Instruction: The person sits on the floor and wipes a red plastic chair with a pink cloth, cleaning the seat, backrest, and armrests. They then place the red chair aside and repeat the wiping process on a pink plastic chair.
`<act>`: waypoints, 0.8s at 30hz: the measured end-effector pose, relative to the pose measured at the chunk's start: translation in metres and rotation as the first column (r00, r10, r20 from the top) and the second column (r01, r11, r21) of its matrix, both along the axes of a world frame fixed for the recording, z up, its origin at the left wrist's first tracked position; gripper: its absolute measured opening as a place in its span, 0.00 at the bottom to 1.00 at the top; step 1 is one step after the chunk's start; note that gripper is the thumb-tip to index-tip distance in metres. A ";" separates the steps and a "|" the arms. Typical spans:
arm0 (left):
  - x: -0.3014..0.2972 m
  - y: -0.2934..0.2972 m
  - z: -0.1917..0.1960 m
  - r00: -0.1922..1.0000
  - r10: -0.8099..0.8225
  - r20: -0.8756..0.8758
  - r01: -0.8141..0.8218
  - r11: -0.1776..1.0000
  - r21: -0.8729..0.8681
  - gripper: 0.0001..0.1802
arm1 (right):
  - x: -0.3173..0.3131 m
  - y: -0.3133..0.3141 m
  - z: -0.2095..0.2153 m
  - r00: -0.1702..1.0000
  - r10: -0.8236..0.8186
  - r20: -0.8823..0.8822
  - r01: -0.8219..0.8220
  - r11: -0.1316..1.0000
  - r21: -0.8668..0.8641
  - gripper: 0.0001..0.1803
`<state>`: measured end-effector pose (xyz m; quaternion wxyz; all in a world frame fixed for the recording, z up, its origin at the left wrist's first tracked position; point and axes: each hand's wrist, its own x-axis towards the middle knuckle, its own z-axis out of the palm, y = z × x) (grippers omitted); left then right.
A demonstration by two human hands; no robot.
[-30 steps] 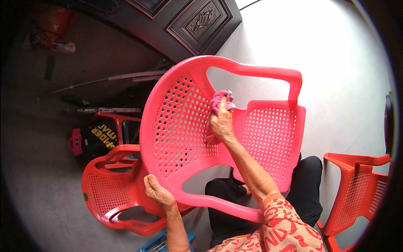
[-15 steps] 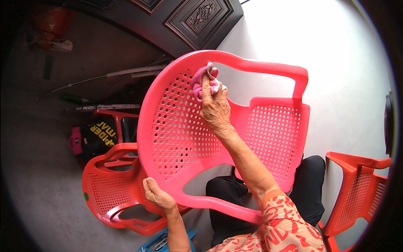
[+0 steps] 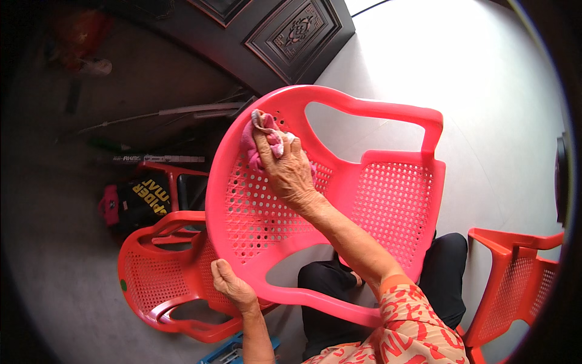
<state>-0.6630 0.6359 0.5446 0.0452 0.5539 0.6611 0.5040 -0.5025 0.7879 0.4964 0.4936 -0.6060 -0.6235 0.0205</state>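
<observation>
A pink plastic armchair [image 3: 348, 173] with a perforated back and seat is tilted in front of me, between my legs. My left hand [image 3: 235, 288] grips the outer rim of its backrest at the lower left, thumb on the near side and the other fingers hidden behind. A crumpled pink and white cloth [image 3: 250, 144] is bunched under the fingers of my right hand [image 3: 292, 175], which presses it against the upper part of the backrest. My right forearm crosses the chair from the lower right.
To the left stands a red plastic armchair [image 3: 154, 282], with a black bag [image 3: 144, 200] beyond it. Another red chair [image 3: 515, 279] is at the right. A blue tray-like container [image 3: 227, 352] sits low at the front. A dark carved door [image 3: 297, 36] borders the far side.
My right hand and the cloth have slid left and slightly nearer across the backrest. The chair has dipped a little at its far side, while my left hand keeps its grip.
</observation>
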 end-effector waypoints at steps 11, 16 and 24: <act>0.001 -0.002 0.001 0.999 -0.029 0.040 0.029 1.000 -0.002 0.21 | 0.050 0.022 -0.021 0.963 -0.202 -0.177 0.175 0.972 -0.157 0.49; 0.001 0.000 -0.003 0.998 0.000 0.060 -0.003 0.999 0.045 0.21 | 0.018 0.019 -0.005 0.989 -0.148 -0.015 0.148 0.989 -0.005 0.41; -0.005 -0.003 -0.005 0.997 -0.009 0.075 0.007 1.000 0.029 0.21 | 0.051 0.021 0.004 0.973 -0.193 0.127 0.196 0.980 -0.014 0.35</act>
